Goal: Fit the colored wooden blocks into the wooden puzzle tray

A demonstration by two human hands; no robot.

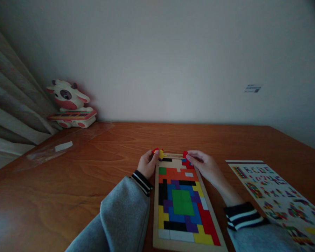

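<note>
A wooden tray puzzle lies on the table, filled with flat coloured blocks around a large green block. My left hand is at its far left corner, fingers closed on several small puzzle pieces, red and yellow ones among them. At the far right corner, my right hand pinches a red puzzle piece between thumb and finger, over the tray's far edge. Below that hand, blue and red pieces sit in the tray's upper right part.
A printed pattern sheet lies right of the tray, partly under my right sleeve. On the far left stands a toy cow with a keyboard, beside the curtain. Clear plastic with a white label rests on the wooden table.
</note>
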